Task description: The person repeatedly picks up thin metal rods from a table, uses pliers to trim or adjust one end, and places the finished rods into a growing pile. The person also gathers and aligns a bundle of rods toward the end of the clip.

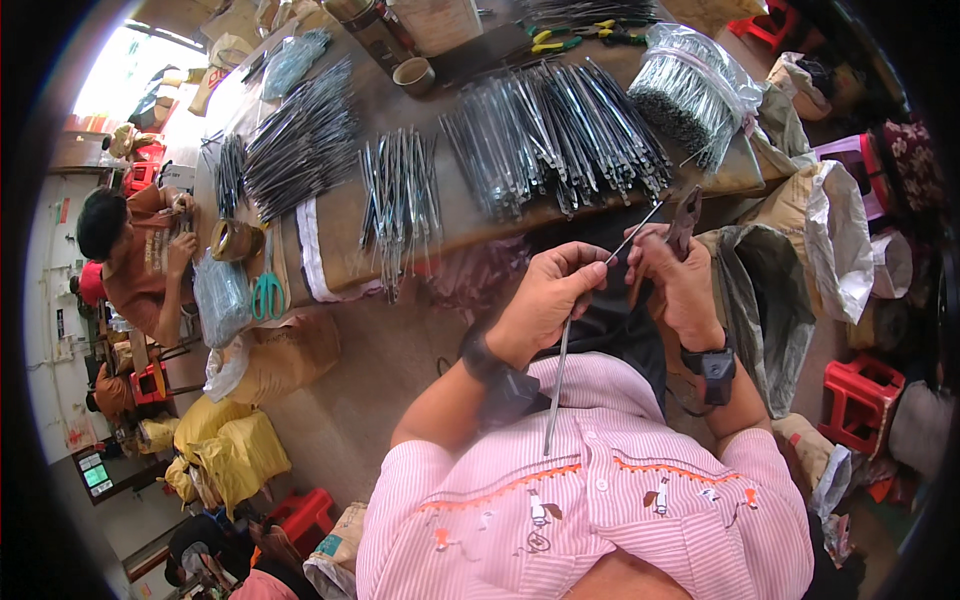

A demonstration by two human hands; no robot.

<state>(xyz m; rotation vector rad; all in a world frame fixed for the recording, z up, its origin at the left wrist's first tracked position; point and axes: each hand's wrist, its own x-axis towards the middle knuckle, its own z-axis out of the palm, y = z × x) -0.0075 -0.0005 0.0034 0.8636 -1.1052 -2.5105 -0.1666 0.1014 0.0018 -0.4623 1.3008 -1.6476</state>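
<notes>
Between the table [458,222] and the shirt [590,480], the right hand [680,270] curls around pliers [685,222] while the left hand [562,285] pinches a rod [555,400], which slants from the shirt's front toward the far right, beside the pliers. The rod should handle as light, springy-stiff and slightly slippery, best gripped firmly mid-length by thumb and fingertips.
</notes>
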